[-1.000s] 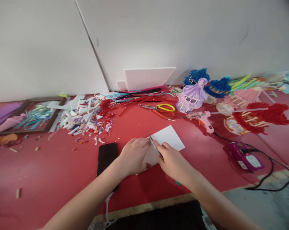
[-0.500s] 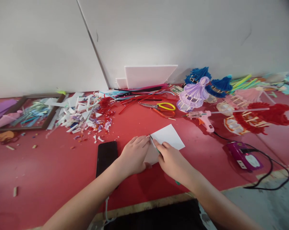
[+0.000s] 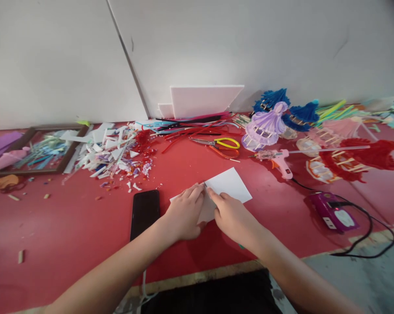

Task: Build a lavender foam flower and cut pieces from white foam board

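Observation:
A white sheet (image 3: 230, 185), stiff like card or foam board, lies at an angle on the red table. My left hand (image 3: 185, 214) presses flat on its left part, fingers stretched toward the far edge. Closed in my right hand (image 3: 233, 214) is a craft knife (image 3: 205, 185), its narrow dark blade pointing away from me near the far edge. The index finger lies along the knife, and most of its green handle is hidden under my palm. The blade tip is just right of my left fingertips. Left of my left hand rests a black phone (image 3: 145, 213).
Pliers (image 3: 218, 144) with yellow and orange handles lie beyond the sheet. A pink glue gun (image 3: 283, 165), its purple power box (image 3: 334, 212) and small dress-shaped crafts (image 3: 265, 124) stand right. Offcuts (image 3: 110, 150) heap at left; a white board (image 3: 205, 101) leans on the wall.
My right hand and the knife have shifted slightly up and left, toward the far edge. Less of the blade shows. A corner of the sheet now appears left of my left hand.

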Available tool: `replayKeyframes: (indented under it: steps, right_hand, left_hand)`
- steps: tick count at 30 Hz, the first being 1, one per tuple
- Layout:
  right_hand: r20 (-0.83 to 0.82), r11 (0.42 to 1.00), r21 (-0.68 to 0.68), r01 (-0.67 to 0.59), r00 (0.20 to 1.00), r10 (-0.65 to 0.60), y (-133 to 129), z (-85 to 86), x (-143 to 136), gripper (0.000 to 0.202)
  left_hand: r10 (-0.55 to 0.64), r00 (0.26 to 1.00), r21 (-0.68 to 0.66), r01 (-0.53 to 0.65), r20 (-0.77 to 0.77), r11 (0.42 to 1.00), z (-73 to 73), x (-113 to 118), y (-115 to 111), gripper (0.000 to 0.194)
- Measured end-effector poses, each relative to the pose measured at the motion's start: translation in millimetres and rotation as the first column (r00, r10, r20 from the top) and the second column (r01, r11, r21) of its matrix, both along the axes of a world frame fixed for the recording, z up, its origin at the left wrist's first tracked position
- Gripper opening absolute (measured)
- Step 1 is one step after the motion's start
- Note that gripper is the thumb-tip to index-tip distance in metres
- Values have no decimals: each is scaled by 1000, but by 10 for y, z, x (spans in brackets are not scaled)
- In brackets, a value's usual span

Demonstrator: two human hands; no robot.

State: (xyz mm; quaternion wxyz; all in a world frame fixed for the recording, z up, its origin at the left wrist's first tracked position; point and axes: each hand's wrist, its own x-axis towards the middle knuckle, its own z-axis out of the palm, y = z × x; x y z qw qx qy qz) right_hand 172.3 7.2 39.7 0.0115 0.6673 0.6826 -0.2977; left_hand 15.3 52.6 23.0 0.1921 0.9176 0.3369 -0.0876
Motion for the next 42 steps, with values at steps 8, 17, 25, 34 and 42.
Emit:
replayKeyframes:
  steps: [8, 17, 25, 34, 42]
  right_hand:
    - [25, 1000, 17, 1, 1000, -1, -62, -81, 20, 60]
    - [54, 1000, 14, -9, 999, 8, -136, -95, 23, 62]
    - [81, 1000, 20, -2, 997, 0, -242, -125, 28, 63]
    - [101, 1000, -4, 20, 995, -20, -567, -192, 82, 62]
    - [96, 994, -87, 61, 994, -52, -796, -190, 103, 64]
  left_hand:
    - [17, 1000, 15, -18, 22, 1000, -30, 10, -5, 82]
    - [56, 998, 49, -58, 41, 997, -77, -24, -36, 78]
    - [60, 998, 59, -62, 36, 996, -38, 7, -32, 74]
    - [42, 999, 55, -43, 24, 998, -48, -9, -45, 72]
    - [41, 999, 52, -42, 11, 998, -29, -1, -36, 75]
